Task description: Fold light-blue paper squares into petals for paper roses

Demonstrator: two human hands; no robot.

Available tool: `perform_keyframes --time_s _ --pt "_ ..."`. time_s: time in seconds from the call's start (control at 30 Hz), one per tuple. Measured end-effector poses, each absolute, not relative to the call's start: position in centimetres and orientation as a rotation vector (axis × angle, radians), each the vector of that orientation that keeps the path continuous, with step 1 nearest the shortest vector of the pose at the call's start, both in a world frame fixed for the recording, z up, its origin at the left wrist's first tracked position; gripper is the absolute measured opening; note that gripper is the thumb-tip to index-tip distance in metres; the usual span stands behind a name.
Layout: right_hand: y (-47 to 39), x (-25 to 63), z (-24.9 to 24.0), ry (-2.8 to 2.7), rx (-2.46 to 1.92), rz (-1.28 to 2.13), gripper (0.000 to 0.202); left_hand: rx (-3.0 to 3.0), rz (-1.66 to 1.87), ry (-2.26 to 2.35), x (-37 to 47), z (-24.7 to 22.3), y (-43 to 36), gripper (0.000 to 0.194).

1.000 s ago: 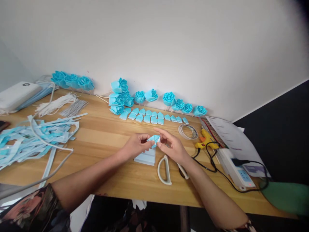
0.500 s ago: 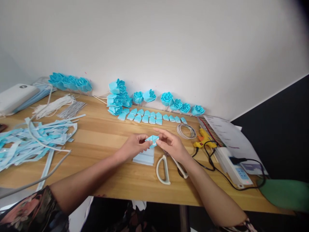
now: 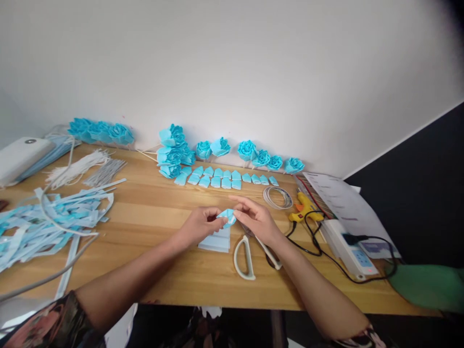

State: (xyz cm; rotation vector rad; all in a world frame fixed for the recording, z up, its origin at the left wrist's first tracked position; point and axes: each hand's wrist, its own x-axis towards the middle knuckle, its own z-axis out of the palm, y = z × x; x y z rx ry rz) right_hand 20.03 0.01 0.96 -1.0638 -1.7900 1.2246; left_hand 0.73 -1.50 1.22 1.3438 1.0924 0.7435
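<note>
A small light-blue folded petal piece (image 3: 228, 217) is pinched between both hands over the middle of the table. My left hand (image 3: 203, 224) grips its left side between thumb and fingers. At its right edge, my right hand (image 3: 254, 218) holds it with thumb and fingertips, the index finger raised. Beneath the hands lie pale blue rectangular sheets (image 3: 216, 241), partly covered. White-handled scissors (image 3: 248, 261) rest under and beside my right wrist, their blades mostly hidden. Behind the hands, several blue petals (image 3: 216, 182) lie in two rows.
Several blue flowers (image 3: 170, 153) lean along the wall. A roll of tape (image 3: 277, 197), a yellow glue gun (image 3: 306, 208) and a power strip (image 3: 353, 251) with cords are to the right. Blue strips (image 3: 54, 227), white cords (image 3: 78, 166) and a white device (image 3: 23, 157) occupy the left.
The view has shifted slightly, so the flowers and wall edge sit lower. Both hands still hold the blue petal piece, which has tilted a little.
</note>
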Motion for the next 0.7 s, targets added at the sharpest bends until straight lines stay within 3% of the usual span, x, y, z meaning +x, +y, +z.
perform_keyframes --time_s 0.1,0.37,0.63,0.7 --pt "1.0 21.0 1.4 -1.829 -1.111 1.075 0.041 1.338 0.776 1.084 0.5 1.4 -1.4 0.034" --pt "-1.0 26.1 5.1 -2.149 -1.679 0.171 0.034 1.297 0.897 1.075 0.0 1.4 -1.1 0.037" --pt "-10.4 20.6 1.8 -2.196 -1.858 0.067 0.059 1.221 0.914 1.07 0.1 1.0 -1.2 0.037" --pt "-10.9 19.7 1.0 -2.108 -1.889 0.001 0.056 1.194 0.926 1.063 0.1 0.8 -1.1 0.037"
